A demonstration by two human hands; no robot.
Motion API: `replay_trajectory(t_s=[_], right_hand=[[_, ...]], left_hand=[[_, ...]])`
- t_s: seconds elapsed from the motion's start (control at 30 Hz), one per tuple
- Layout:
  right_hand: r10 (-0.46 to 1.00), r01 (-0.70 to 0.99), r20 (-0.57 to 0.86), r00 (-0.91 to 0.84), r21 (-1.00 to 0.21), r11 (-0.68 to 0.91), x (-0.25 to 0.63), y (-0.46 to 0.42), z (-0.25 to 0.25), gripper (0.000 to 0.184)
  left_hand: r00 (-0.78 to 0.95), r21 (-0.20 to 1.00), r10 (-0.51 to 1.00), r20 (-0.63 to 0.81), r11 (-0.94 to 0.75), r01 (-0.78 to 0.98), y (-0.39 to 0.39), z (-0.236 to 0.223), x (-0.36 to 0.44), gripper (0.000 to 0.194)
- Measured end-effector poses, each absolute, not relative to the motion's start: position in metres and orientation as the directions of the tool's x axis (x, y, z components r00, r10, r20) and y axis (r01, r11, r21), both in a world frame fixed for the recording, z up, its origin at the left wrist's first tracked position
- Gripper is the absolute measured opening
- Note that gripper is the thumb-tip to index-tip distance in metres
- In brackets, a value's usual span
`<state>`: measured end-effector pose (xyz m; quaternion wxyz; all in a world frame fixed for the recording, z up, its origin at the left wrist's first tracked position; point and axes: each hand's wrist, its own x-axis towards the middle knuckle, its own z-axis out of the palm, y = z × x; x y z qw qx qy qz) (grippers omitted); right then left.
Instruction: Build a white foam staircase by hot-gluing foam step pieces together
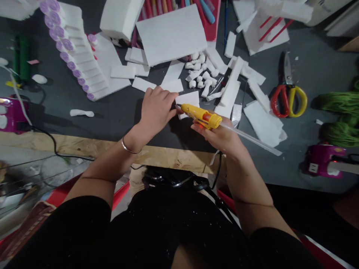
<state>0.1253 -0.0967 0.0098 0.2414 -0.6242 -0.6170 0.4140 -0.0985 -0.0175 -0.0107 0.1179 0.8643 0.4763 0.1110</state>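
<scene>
My right hand is wrapped round a yellow hot glue gun, with a long clear glue stick sticking out of its back end. The gun's nozzle points left, at the edge of a small white foam piece. On that same left edge, the fingertips of my left hand are pinched at the foam piece, close by the nozzle. Part of the piece is hidden behind the gun and my fingers. Several small white knobbed foam pieces lie in a pile just beyond.
A white foam staircase edged with purple rolls stands at the left. Scissors with red and yellow handles lie right, near cut foam strips. Purple power sockets and green yarn sit far right. A black cord crosses the table's wooden edge.
</scene>
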Motion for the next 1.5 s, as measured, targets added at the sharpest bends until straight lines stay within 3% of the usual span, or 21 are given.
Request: replay_trajectory(t_s=[1.27,1.5], right_hand=[[0.967,0.592,-0.252,-0.036,-0.785,-0.183,0.1249,-0.0949,0.0047,0.028],[0.968,0.584,-0.252,0.000,-0.786,-0.205,0.1252,-0.0955,0.0016,0.030]], left_hand=[[0.513,0.301,0.854,0.087,-0.514,0.804,-0.0162,-0.0134,-0.0995,0.036],[0.512,0.278,0.858,0.029,-0.499,0.820,-0.0166,-0.0099,-0.0987,0.040]])
